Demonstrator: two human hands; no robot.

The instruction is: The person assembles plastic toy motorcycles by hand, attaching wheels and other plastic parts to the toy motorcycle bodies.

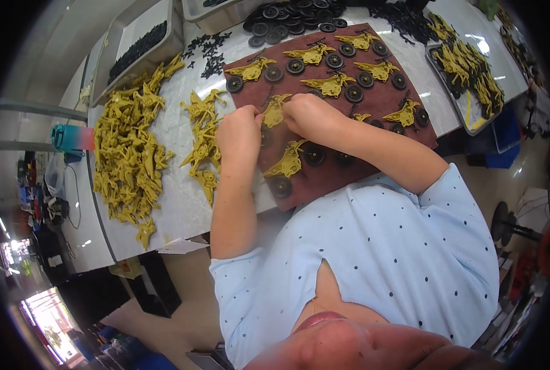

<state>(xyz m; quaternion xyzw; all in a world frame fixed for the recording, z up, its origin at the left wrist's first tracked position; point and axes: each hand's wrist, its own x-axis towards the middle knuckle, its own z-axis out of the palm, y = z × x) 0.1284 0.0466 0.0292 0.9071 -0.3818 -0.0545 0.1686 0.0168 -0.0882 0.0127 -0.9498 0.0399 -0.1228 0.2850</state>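
A dotted blue shirt (379, 246) fills the foreground. The left hand (239, 132) and right hand (313, 115), fingers curled closed, grip a yellow toy-motorcycle body (275, 111) at the left side of a maroon mat (321, 177), on a white table (179, 200) bearing a yellow heap (130, 154); beyond glows a window (52, 327).

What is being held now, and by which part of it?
A yellow frame seems held by its two sides: left grip at its left, right grip at its right. The exact finger contact is hidden.
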